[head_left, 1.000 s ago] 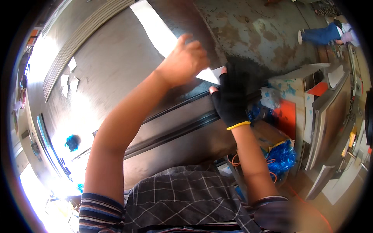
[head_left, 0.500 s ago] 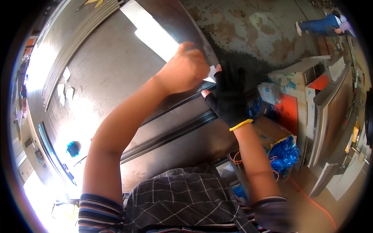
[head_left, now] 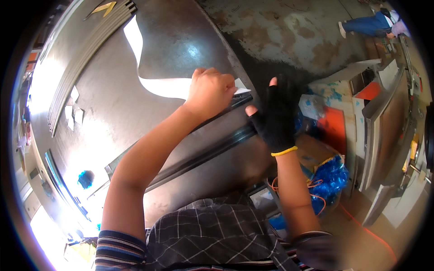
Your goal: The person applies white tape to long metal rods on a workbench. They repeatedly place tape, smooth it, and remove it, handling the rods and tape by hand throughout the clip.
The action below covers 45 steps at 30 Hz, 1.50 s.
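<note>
The left hand (head_left: 210, 92) has its grip clenched on a white strip (head_left: 165, 87); the right hand (head_left: 275, 115), empty and spread, stands apart from it; the strip curves slackly over the desk (head_left: 113, 90); a sharp tug might crease it.

White light floods in from the left, burning out that end of the metal table (head_left: 108, 86); 1 smaller glare spot shines farther right. The floor (head_left: 289, 36) is dimmer, the right sleeve (head_left: 314, 249) blurred, edges bowed near the black rim
</note>
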### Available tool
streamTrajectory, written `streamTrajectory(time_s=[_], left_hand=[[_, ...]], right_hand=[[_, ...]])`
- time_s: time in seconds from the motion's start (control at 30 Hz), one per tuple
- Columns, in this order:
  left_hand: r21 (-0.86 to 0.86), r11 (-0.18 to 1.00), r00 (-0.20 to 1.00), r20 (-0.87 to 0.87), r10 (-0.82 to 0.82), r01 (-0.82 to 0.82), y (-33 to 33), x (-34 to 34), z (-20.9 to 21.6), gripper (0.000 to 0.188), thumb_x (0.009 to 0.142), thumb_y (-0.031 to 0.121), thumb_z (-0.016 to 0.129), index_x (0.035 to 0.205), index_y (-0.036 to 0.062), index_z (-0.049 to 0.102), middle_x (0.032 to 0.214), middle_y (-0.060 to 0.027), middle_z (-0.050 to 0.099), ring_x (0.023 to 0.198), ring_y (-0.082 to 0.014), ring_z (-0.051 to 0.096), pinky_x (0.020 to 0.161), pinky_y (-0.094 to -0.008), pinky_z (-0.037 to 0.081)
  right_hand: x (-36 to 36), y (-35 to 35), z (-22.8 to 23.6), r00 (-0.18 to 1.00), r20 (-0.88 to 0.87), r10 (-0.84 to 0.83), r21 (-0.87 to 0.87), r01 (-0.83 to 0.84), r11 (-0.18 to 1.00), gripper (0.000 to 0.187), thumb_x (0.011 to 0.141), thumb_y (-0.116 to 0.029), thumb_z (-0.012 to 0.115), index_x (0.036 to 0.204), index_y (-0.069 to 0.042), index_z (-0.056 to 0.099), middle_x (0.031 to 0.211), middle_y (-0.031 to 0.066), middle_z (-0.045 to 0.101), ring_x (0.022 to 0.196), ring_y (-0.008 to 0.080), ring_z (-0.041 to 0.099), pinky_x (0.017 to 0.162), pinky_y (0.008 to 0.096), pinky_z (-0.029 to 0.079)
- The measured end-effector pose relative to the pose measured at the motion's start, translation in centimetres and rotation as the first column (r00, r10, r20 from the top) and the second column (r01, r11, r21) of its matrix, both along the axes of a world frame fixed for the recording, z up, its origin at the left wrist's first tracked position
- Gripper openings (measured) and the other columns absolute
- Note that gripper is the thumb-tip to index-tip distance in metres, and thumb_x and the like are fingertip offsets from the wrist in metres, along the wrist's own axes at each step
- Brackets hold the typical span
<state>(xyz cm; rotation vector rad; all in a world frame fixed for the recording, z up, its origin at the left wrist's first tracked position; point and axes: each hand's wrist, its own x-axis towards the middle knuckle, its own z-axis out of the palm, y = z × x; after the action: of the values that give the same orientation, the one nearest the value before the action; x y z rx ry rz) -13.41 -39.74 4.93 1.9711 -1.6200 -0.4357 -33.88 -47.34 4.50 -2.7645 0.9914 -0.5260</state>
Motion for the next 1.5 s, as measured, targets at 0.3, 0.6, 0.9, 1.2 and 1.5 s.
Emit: streamTrajectory(time_s=[0.3,0.6,0.9,1.2,1.5], left_hand=[[-0.450,0.808,0.702,0.429,0.568,-0.379,-4.6,14.6,-3.2,0.010,0.088,0.021,0.066,0.094,0.0162,0.071,0.092,-0.0063,0.070,0.078,-0.0306,0.065,0.068,-0.0438,0.052],[-0.364,0.931,0.912,0.369,0.182,-0.038,8.9,19.5,15.9,0.022,0.092,0.023,0.067,0.107,0.0073,0.071,0.119,-0.0123,0.066,0.113,-0.0302,0.059,0.099,-0.0467,0.044],[-0.501,0.578,0.372,0.455,0.809,-0.644,40.7,17.0,25.0,0.024,0.102,0.012,0.053,0.116,0.0032,0.071,0.107,-0.0108,0.074,0.093,-0.0175,0.070,0.086,-0.0292,0.052],[-0.486,0.417,-0.127,0.754,0.645,-0.768,85.2,16.5,16.8,0.027,0.102,0.017,0.056,0.124,0.0026,0.064,0.126,-0.0132,0.067,0.116,-0.0271,0.063,0.100,-0.0359,0.048],[-0.128,0.261,0.183,0.431,0.884,-0.957,85.4,18.1,-6.7,0.035,0.094,0.007,0.057,0.129,0.0012,0.057,0.128,-0.0205,0.061,0.121,-0.0385,0.057,0.102,-0.0423,0.044]], right_hand=[[-6.2,1.6,-2.1,0.948,-0.027,-0.317,0.183,0.316,0.931,0.067,0.100,-0.046,0.049,0.147,0.001,0.042,0.153,0.0271,0.038,0.146,0.0464,0.027,0.120,0.0541,0.020],[-7.5,-1.6,-1.9,0.988,0.157,0.011,0.116,-0.029,0.993,0.056,0.101,-0.043,0.053,0.139,-0.003,0.054,0.148,0.0213,0.048,0.141,0.0427,0.039,0.117,0.0510,0.029],[1.0,0.7,0.3,0.941,0.276,0.197,0.289,-0.276,0.917,0.035,0.097,-0.020,0.061,0.127,-0.002,0.061,0.138,0.0171,0.058,0.135,0.0368,0.048,0.113,0.0444,0.036],[7.6,16.2,2.0,0.880,0.336,0.337,0.165,-0.407,0.898,0.028,0.091,-0.017,0.067,0.115,-0.002,0.065,0.126,0.0158,0.064,0.126,0.0360,0.056,0.108,0.0435,0.043],[6.8,28.0,1.3,0.880,0.395,0.263,0.469,-0.439,0.766,0.027,0.090,-0.013,0.069,0.112,0.002,0.066,0.114,0.0197,0.068,0.108,0.0348,0.067,0.095,0.0377,0.052]])
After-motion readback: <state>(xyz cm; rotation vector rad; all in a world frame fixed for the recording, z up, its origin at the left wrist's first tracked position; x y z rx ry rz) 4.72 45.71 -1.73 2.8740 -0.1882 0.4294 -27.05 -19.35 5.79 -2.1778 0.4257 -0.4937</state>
